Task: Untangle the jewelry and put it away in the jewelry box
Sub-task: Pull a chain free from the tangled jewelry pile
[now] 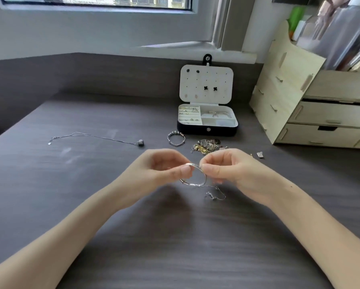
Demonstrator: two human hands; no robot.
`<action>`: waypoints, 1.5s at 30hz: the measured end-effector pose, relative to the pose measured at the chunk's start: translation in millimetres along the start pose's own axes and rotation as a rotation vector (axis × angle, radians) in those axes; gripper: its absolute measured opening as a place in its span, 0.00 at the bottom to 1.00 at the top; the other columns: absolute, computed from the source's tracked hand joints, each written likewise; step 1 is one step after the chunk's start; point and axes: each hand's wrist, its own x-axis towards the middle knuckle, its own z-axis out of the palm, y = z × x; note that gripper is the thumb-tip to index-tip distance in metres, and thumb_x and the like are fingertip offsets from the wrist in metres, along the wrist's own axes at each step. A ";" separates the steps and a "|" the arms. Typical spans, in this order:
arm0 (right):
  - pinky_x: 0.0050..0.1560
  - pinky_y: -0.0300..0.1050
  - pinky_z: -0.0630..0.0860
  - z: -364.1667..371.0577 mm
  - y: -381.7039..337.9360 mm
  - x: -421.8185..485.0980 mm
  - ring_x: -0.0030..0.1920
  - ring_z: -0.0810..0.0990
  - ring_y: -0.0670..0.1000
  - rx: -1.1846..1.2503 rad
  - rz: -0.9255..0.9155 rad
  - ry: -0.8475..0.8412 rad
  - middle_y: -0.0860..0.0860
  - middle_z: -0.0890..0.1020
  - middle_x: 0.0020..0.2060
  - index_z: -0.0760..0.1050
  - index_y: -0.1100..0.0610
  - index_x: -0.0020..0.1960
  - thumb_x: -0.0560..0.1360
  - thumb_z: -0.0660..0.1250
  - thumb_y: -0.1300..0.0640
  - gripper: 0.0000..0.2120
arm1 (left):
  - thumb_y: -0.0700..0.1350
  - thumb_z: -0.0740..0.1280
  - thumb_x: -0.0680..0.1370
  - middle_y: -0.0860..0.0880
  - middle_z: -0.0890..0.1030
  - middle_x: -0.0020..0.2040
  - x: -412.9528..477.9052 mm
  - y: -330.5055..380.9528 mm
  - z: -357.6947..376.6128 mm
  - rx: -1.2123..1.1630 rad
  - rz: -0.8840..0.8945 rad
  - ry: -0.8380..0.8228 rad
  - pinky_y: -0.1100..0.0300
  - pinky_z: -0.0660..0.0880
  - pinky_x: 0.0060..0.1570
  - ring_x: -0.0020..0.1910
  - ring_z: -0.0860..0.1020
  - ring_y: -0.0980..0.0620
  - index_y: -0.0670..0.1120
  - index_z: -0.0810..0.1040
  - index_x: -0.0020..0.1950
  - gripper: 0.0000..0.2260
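Both hands hold a silver bangle (202, 180) just above the dark table (91, 205). My left hand (164, 167) pinches its upper left side, and my right hand (227, 170) pinches its top right. A thin silver chain (215, 195) hangs from the bangle's lower edge and trails onto the table. Behind my hands lies a tangled pile of gold and silver jewelry (208, 146). The jewelry box (206, 130) stands open further back, with rings and a bangle in its tray and earrings on its lid.
A beaded bracelet (176, 139) lies left of the pile. A long necklace with a pendant (95, 137) is stretched out at the left. A small silver piece (260, 154) lies at the right. A wooden drawer organizer (312, 109) stands at the right.
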 end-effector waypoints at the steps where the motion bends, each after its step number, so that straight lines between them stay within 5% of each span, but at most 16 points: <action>1: 0.35 0.36 0.66 0.1 2.5 1.1 0.33 0.68 0.46 0.025 -0.005 -0.005 0.44 0.76 0.30 0.79 0.52 0.37 0.70 0.68 0.55 0.04 | 0.43 0.70 0.71 0.47 0.83 0.39 0.7 -0.4 1.0 0.002 0.019 0.025 0.64 0.76 0.45 0.41 0.80 0.54 0.42 0.81 0.44 0.06; 7: 0.45 0.43 0.77 1.5 9.4 3.0 0.45 0.78 0.48 0.084 -0.083 0.075 0.51 0.82 0.43 0.78 0.58 0.50 0.73 0.64 0.54 0.10 | 0.43 0.68 0.72 0.47 0.82 0.36 7.1 1.5 -2.3 -0.150 0.045 0.135 0.62 0.77 0.44 0.38 0.79 0.53 0.46 0.84 0.39 0.05; 12: 0.55 0.38 0.77 11.0 7.5 -1.9 0.51 0.82 0.47 -0.022 -0.045 0.058 0.50 0.85 0.48 0.79 0.55 0.52 0.73 0.68 0.59 0.08 | 0.42 0.65 0.73 0.47 0.81 0.37 9.0 5.9 -7.9 -0.344 0.022 0.146 0.59 0.78 0.43 0.37 0.80 0.52 0.44 0.84 0.40 0.08; 16: 0.51 0.36 0.77 25.4 8.8 -1.3 0.47 0.82 0.49 -0.158 -0.079 0.078 0.49 0.84 0.45 0.80 0.54 0.50 0.71 0.71 0.61 0.08 | 0.44 0.66 0.74 0.48 0.81 0.37 9.0 9.9 -7.0 -0.415 0.006 0.136 0.59 0.78 0.41 0.37 0.80 0.52 0.46 0.83 0.39 0.07; 21: 0.50 0.43 0.77 35.0 9.0 -1.1 0.43 0.82 0.50 -0.146 -0.134 0.156 0.49 0.84 0.40 0.82 0.54 0.44 0.66 0.70 0.50 0.10 | 0.44 0.65 0.72 0.48 0.80 0.35 10.0 12.4 -3.7 -0.486 -0.031 0.144 0.60 0.78 0.38 0.35 0.80 0.52 0.45 0.82 0.37 0.08; 29: 0.41 0.34 0.77 20.7 5.9 -7.9 0.37 0.82 0.44 -0.088 -0.157 0.270 0.51 0.85 0.38 0.82 0.60 0.43 0.69 0.65 0.52 0.13 | 0.44 0.65 0.72 0.46 0.77 0.32 10.0 8.0 -3.9 -0.542 -0.083 0.207 0.51 0.80 0.40 0.32 0.79 0.50 0.41 0.79 0.38 0.07; 39: 0.32 0.43 0.78 14.5 6.9 -11.0 0.33 0.82 0.52 -0.076 -0.127 0.367 0.57 0.83 0.33 0.79 0.64 0.41 0.74 0.67 0.63 0.06 | 0.46 0.65 0.71 0.50 0.75 0.30 9.0 6.4 -2.3 -0.455 -0.110 0.248 0.67 0.70 0.25 0.30 0.76 0.54 0.44 0.77 0.39 0.06; 45: 0.45 0.55 0.81 12.7 12.0 -7.8 0.43 0.82 0.51 -0.211 -0.140 0.453 0.49 0.85 0.39 0.83 0.53 0.42 0.71 0.70 0.56 0.03 | 0.45 0.64 0.71 0.49 0.72 0.26 6.1 10.5 2.9 -0.466 -0.071 0.151 0.69 0.61 0.21 0.26 0.71 0.53 0.45 0.79 0.36 0.08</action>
